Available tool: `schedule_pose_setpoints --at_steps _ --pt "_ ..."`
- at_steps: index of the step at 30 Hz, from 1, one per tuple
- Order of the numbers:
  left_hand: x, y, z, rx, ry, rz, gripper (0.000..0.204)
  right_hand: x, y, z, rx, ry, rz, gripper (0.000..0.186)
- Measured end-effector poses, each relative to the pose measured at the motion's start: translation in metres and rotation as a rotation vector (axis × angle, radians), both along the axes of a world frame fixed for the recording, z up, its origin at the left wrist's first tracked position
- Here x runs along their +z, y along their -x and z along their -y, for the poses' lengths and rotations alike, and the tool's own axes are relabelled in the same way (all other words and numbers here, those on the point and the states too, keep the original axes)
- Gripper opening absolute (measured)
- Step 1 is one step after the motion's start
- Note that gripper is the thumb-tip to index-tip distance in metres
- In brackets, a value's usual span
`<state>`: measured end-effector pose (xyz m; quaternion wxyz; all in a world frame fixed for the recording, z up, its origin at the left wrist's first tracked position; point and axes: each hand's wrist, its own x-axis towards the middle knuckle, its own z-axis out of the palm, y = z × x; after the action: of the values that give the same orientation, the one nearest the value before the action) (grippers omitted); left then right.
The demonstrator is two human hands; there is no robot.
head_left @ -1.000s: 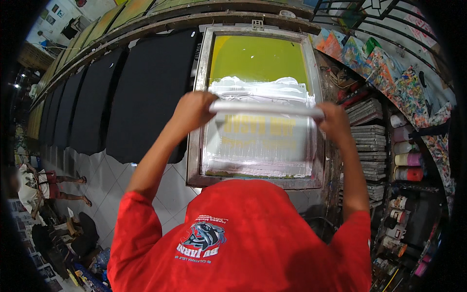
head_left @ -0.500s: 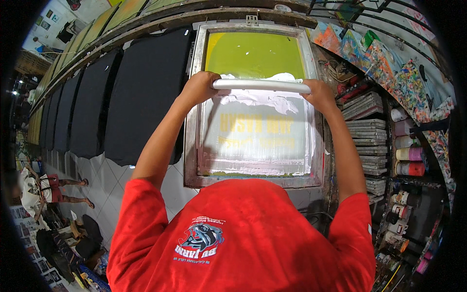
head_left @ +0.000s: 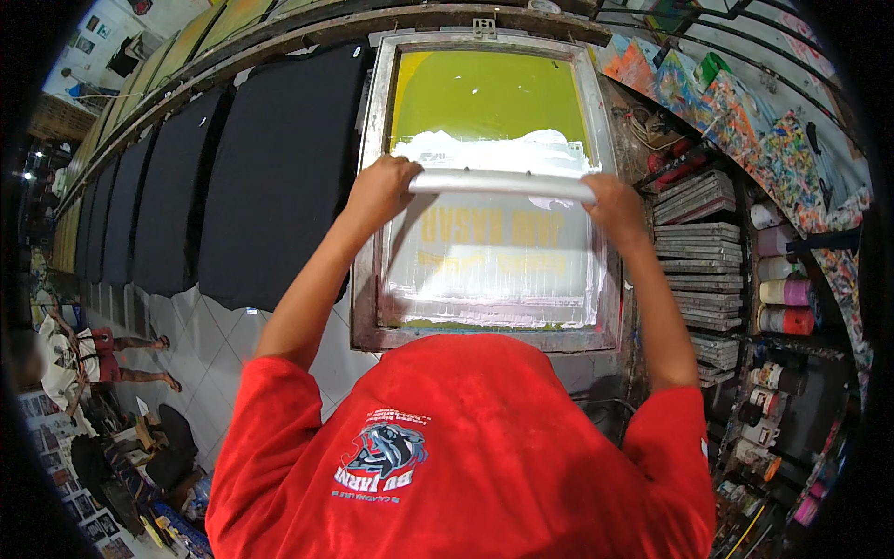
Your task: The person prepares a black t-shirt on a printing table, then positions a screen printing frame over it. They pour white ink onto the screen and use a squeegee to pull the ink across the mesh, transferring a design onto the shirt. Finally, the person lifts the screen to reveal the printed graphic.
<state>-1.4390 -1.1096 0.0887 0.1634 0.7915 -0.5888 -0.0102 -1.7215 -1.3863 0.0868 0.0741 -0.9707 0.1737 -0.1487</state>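
Both my hands grip a long pale squeegee (head_left: pixel 503 184) that spans a screen-printing frame (head_left: pixel 370 224). My left hand (head_left: pixel 384 193) is closed round its left end, and my right hand (head_left: pixel 616 212) round its right end. The blade is hidden under the handle. Thick white ink (head_left: pixel 466 152) lies in a band just beyond the squeegee, with a small patch showing near my right hand. On the near side, the mesh (head_left: pixel 494 291) is thinly smeared, with yellowish lettering showing through. The far part of the screen (head_left: pixel 494 98) is yellow-green.
Black T-shirts (head_left: pixel 279 177) lie on boards in a row to the left. Stacked frames (head_left: pixel 698 259) and a shelf of ink jars (head_left: pixel 785 307) stand to the right, below a paint-splattered panel (head_left: pixel 764 140). Another person (head_left: pixel 70 359) is at the far left.
The squeegee and both hands have shifted slightly toward me. Thick ink that lay on its near side now shows mostly as a band on its far side.
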Motion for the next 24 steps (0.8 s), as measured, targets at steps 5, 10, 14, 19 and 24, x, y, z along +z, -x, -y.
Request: schedule_pose_setpoints --at_steps 5,10,14,19,24 --pt "-0.013 0.032 -0.035 -0.055 0.162 0.078 0.035 -0.006 0.036 -0.034 0.053 0.039 0.065 0.036" --pt "0.008 0.021 -0.021 0.021 0.135 0.007 0.034 0.024 0.013 -0.014 0.028 0.03 0.079 0.035" --pt "-0.002 0.009 -0.008 0.002 0.086 0.023 0.03 0.002 0.007 -0.004 -0.002 -0.025 0.074 0.031" --pt "0.017 0.026 -0.028 -0.001 -0.025 0.013 0.035 0.009 0.025 -0.029 -0.003 -0.1 0.011 0.029" --pt "0.022 -0.002 0.002 0.018 0.085 -0.006 0.028 0.029 -0.007 0.003 -0.04 -0.053 0.071 0.02"
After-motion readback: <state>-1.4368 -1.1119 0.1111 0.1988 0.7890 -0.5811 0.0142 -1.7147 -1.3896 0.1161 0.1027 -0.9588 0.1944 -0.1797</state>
